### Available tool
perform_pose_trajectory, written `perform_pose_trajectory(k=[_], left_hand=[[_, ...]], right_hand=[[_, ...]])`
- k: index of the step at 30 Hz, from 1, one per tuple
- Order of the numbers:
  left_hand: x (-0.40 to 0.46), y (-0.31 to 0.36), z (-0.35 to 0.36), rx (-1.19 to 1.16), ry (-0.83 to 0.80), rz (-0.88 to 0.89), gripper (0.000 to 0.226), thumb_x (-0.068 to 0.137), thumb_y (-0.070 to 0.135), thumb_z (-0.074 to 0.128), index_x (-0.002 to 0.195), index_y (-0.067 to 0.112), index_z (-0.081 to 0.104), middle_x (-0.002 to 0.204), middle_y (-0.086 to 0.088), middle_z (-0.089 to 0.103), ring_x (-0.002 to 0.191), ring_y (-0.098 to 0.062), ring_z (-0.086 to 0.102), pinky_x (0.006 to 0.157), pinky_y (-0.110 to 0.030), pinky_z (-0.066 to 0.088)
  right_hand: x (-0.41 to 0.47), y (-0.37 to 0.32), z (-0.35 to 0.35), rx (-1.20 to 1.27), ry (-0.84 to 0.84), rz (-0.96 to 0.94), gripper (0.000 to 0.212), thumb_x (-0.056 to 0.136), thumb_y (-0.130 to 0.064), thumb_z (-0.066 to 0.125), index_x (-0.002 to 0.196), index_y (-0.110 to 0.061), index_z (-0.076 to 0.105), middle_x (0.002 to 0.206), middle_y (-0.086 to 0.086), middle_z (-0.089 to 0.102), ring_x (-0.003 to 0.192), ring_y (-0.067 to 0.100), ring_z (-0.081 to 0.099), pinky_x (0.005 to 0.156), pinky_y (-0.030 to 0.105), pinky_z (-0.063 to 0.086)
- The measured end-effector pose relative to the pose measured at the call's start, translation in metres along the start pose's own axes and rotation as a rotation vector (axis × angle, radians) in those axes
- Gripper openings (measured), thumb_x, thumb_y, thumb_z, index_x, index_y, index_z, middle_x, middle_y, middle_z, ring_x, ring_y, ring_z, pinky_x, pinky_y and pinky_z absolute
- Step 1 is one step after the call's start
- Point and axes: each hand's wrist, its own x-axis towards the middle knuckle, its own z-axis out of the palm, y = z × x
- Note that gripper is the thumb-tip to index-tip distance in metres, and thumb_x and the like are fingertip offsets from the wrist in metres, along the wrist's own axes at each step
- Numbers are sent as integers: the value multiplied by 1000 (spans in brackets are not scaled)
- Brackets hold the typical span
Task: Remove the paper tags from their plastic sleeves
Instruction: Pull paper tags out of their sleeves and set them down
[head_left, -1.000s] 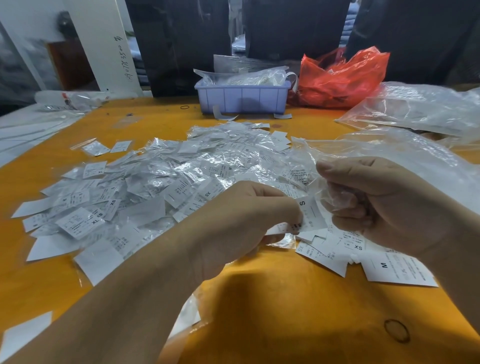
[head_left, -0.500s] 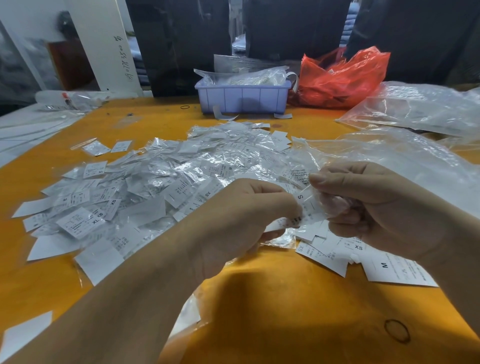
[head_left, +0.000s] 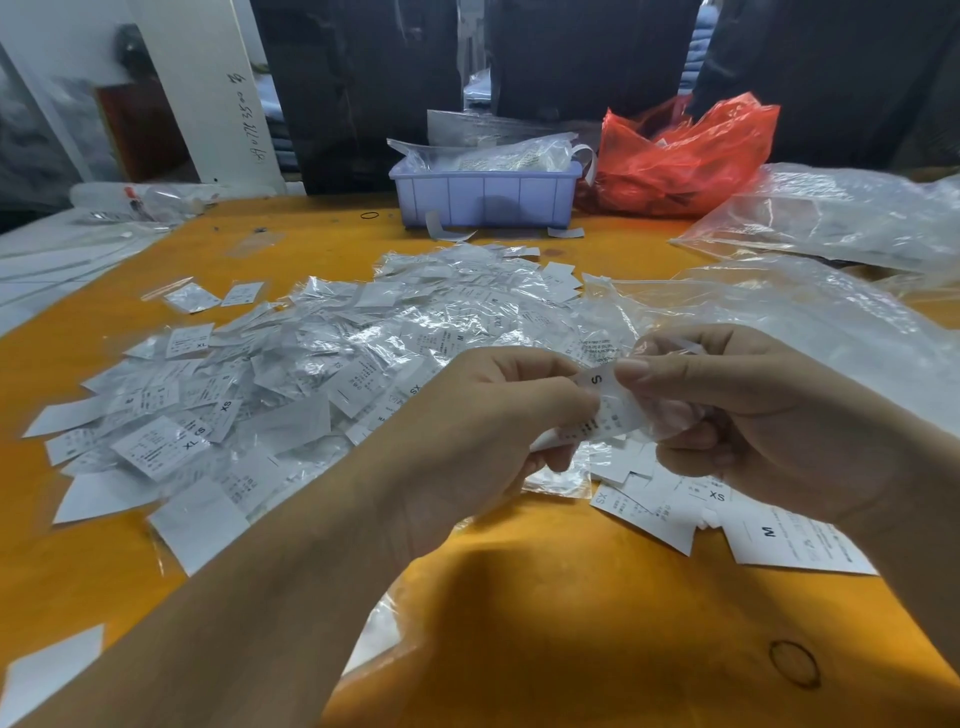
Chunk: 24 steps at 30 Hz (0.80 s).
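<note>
Between my two hands is a white paper tag (head_left: 605, 410) marked S, partly inside a clear plastic sleeve (head_left: 670, 415). My left hand (head_left: 483, 436) pinches the tag's near end with thumb and fingers. My right hand (head_left: 753, 415) grips the sleeve, with crumpled plastic bunched in its curled fingers. A wide heap of sleeved tags (head_left: 291, 384) covers the orange table (head_left: 545, 623) to the left and behind. Bare tags (head_left: 769, 530) marked XS and M lie below my right hand.
A pale purple bin (head_left: 483, 200) of bagged items stands at the back centre, a red plastic bag (head_left: 680, 156) to its right. Large clear bags (head_left: 831, 223) lie at the right. A rubber band (head_left: 794, 663) rests near the front right.
Both hands have risen a little and come closer together. My right thumb now sits at the tag's S end, and the tag stands more upright.
</note>
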Motion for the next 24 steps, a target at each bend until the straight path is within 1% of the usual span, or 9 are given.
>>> perform_pose_trajectory(k=[3,6,9,11,14,16,20,22,24], left_hand=[[1,0,0,-28,41,2,30,92,13,57,64,20,67,49,0,50,41,-9,38,41,-19,25],[1,0,0,-11,45,6,29,92,13,58,66,20,68,50,-2,51,44,-11,37,43,-22,24],[0,0,0,15,16,12,31,91,10,58,63,19,67,50,-2,50,43,-12,37,45,-24,23],[0,0,0,32,-2,18,32,90,9,58,61,18,65,48,-1,47,42,-13,34,46,-25,21],[0,0,0,21,-14,20,32,90,7,58,60,17,64,48,1,46,40,-10,36,46,-24,19],[0,0,-1,26,-20,22,31,90,6,58,61,16,64,49,1,46,40,-9,38,46,-24,19],[1,-1,-1,52,-23,20,26,87,11,62,62,16,66,54,-3,47,45,-14,33,46,-23,20],[1,-2,-2,49,-24,12,26,87,12,63,61,15,65,50,0,47,43,-14,32,45,-23,20],[2,-3,-3,49,-27,-1,27,88,12,61,61,16,65,46,2,46,41,-12,32,45,-23,21]], right_hand=[[-1,-1,0,-2,33,-11,31,68,-22,77,52,-17,52,55,4,32,46,12,21,40,20,18],[-1,-4,0,14,79,-31,28,72,-26,68,50,-18,52,53,1,34,45,12,21,39,21,18],[-1,-7,0,10,116,-44,28,70,-30,69,48,-19,55,52,-1,34,44,11,22,39,21,18],[-1,-7,0,2,123,-47,32,74,-26,71,47,-20,55,50,-2,34,44,11,21,40,21,17],[-2,-7,2,3,129,-50,31,74,-28,64,46,-20,54,49,-3,36,44,10,20,41,23,15],[-2,-6,2,8,131,-53,31,74,-29,63,46,-19,54,48,-3,36,43,10,21,40,22,15],[-1,-6,1,0,143,-62,31,72,-25,70,47,-19,55,49,-2,37,44,12,20,40,21,16],[-1,-5,0,-19,142,-62,32,72,-24,74,48,-20,54,50,-1,36,45,13,18,40,21,16],[-1,-5,0,-20,135,-64,30,70,-25,73,49,-20,53,51,1,33,46,14,16,40,20,17]])
